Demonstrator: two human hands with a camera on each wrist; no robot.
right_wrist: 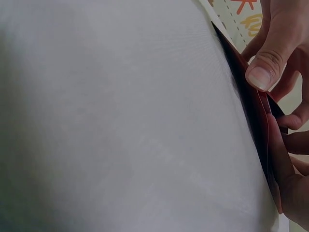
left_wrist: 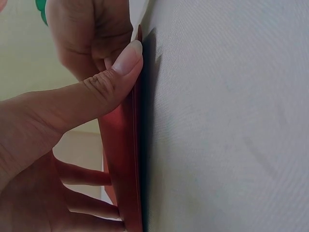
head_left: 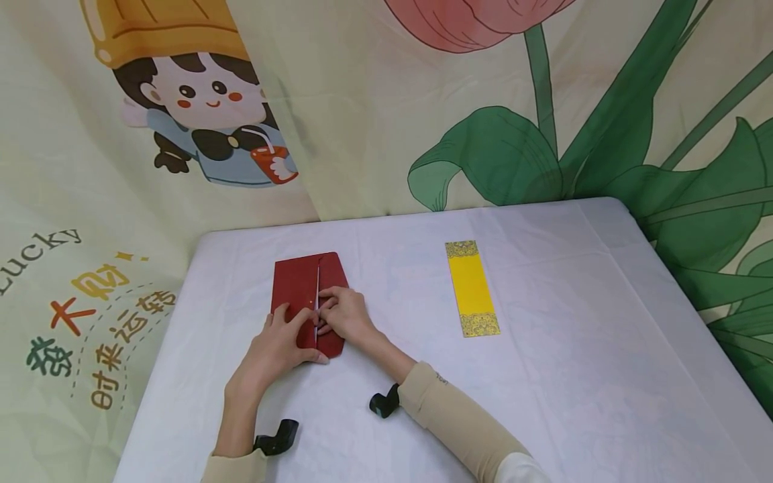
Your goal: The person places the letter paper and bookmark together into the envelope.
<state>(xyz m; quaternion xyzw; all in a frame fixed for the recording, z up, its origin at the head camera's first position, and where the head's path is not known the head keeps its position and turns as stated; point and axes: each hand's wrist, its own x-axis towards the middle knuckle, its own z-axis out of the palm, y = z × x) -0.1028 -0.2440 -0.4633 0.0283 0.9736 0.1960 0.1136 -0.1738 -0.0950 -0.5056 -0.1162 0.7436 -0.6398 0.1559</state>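
A dark red paper envelope lies on the left part of the table, its flap folded out to the right and a thin white line along its mouth. My left hand is spread over its lower part. In the left wrist view the left thumb presses on the envelope's near edge, while the other fingers reach across it. The right hand has its fingers curled at the mouth, close to the left index finger. In the right wrist view a finger lies in the slightly raised opening. What is inside the envelope is hidden.
A yellow paper strip with patterned ends lies right of the envelope. A white cloth covers the table. Behind it hangs a printed curtain. A black wrist camera sits on the left wrist and another on the right.
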